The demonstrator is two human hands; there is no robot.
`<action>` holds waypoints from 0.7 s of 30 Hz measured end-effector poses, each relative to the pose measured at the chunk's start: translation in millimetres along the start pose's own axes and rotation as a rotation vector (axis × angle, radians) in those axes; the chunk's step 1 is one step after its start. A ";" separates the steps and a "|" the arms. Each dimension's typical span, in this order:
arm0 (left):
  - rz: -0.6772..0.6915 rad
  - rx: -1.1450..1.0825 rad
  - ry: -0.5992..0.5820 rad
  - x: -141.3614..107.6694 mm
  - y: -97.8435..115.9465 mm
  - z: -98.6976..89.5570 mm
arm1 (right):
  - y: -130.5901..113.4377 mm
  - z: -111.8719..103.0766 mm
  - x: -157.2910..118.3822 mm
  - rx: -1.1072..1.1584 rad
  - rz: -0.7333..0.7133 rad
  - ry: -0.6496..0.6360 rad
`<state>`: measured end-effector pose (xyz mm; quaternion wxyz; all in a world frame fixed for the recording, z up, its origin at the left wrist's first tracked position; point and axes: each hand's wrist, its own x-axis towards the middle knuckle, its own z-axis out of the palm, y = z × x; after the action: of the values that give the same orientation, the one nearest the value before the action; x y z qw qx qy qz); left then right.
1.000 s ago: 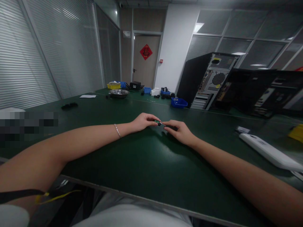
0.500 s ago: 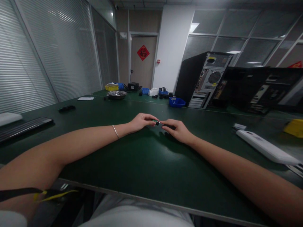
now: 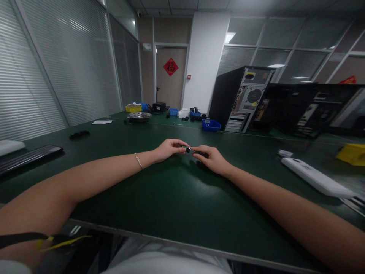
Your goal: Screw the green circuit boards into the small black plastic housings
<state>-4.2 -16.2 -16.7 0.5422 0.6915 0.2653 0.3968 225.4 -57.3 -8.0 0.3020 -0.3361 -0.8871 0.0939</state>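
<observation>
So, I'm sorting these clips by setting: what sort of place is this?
Probably an electronics workroom in an office: a computer tower with its back showing, a blue bin on the green table, and a small green part held in the left hand.

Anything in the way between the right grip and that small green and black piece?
Nothing visible blocks it: the thin silvery rod in the right grip points at the small green and black piece in the left grip.

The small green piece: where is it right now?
In the head view, the small green piece is near the middle, held by the left hand, just left of the right hand.
</observation>
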 end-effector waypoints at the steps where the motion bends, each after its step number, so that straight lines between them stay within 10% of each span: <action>1: -0.003 -0.008 0.002 0.0 0.1 0.0 | -0.2 0.1 0.1 -0.003 -0.001 0.000; 21: -0.054 -0.006 0.036 -0.6 3.7 6.3 | -8.8 1.6 -0.1 -0.144 -0.096 -0.094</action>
<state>0.6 -21.0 -13.9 0.5498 0.6754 0.2922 0.3951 219.8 -64.0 -6.0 0.2392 -0.3094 -0.9198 0.0312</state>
